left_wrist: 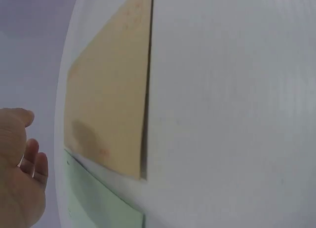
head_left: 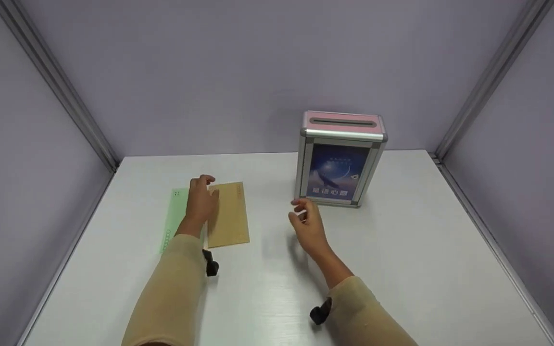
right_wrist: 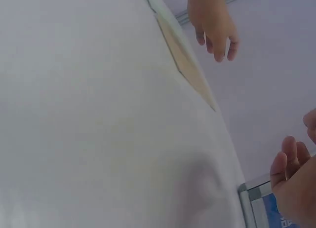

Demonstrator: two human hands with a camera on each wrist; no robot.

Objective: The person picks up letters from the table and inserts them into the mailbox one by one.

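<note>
Two envelopes lie flat side by side on the left part of the white table: a green envelope (head_left: 177, 211) and, to its right, a brown envelope (head_left: 231, 216). Above the gap between them hovers my left hand (head_left: 202, 202), fingers loosely bent and holding nothing; it hides part of the green one. In the left wrist view the brown envelope (left_wrist: 111, 90) shows below the hand, apart from it. My right hand (head_left: 309, 226) hangs over the table in front of the box (head_left: 337, 163), with relaxed fingers and nothing in them. That box has a pink top with a slot.
The white table (head_left: 416, 250) is bounded by pale panels at the back and both sides, with metal profiles (head_left: 46, 72) at the corners. A blue poster fills the box's front. Small black devices (head_left: 321, 311) are strapped at both wrists.
</note>
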